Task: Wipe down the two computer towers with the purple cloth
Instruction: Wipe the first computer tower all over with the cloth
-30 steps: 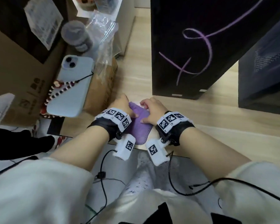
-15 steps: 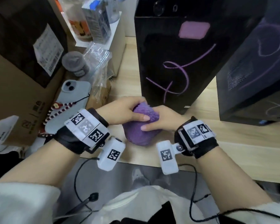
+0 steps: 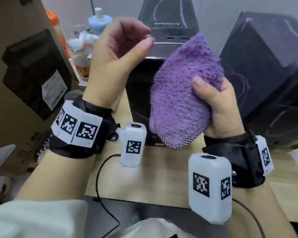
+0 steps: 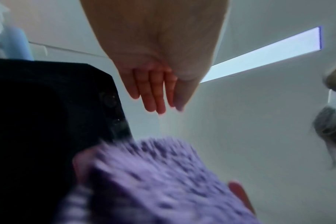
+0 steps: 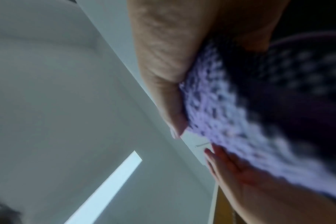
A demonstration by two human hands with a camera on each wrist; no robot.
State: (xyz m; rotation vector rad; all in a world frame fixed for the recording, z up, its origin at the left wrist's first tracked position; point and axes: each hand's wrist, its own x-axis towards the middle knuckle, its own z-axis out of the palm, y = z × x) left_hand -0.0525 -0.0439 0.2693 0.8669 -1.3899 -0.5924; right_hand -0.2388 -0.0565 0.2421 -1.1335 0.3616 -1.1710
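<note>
While the right hand (image 3: 218,107) grips one purple cloth (image 3: 181,93), the left hand (image 3: 117,54) hangs loosely curled; two towers (image 3: 169,18) behind.

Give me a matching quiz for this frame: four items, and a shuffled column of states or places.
Items:
1. purple cloth
2. left hand
3. left tower
4. right tower

States:
A. raised, holds nothing
B. gripped by the right hand
C. stands behind the cloth, to its right
D. logo plate showing on top

Pairs: 1-B, 2-A, 3-D, 4-C
</note>
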